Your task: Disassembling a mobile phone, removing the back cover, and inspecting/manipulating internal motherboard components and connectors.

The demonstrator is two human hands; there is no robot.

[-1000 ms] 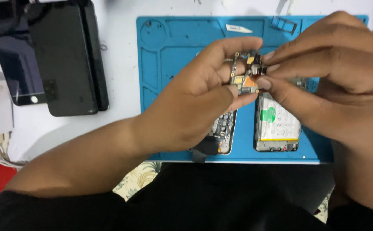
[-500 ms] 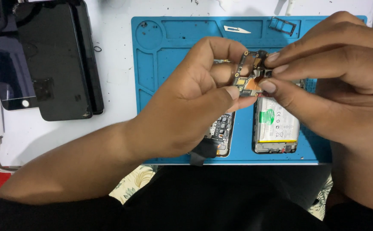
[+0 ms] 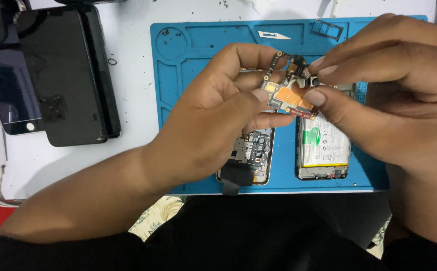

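Held clear of the worktop (image 3: 133,100), above the middle of the blue mat (image 3: 198,55): small circuit board (image 3: 289,95) with an orange-copper patch. Pinched along its left edge by thumb and fingers of the left hand (image 3: 218,120). Gripped at its right end, about a small dark part, by narrowly closed thumb and forefinger of the right hand (image 3: 389,95).

Judged out of its housing already, with no cable seen joining it to either body below. Whether the dark part was attached to the board or loose from it: cannot tell.

Directly beneath, on the near half of the mat, two opened phone bodies lying flat side by side. In the right body (image 3: 323,173), white battery (image 3: 326,143) seated, so judged not yet removed. Left body (image 3: 258,150) partly hidden under the left hand, inner parts exposed, a black strip (image 3: 234,175) hanging over its near edge.

Mat recesses along the far edge:
- Round recess (image 3: 172,44): a few dark specks only.
- Middle recess: white blade-shaped piece (image 3: 273,35).
- Far-right recess: small metal card tray (image 3: 327,30).

Well left of the mat, dark phone panels (image 3: 63,75) stacked on the worktop, with a small ring (image 3: 112,61) just beside them.
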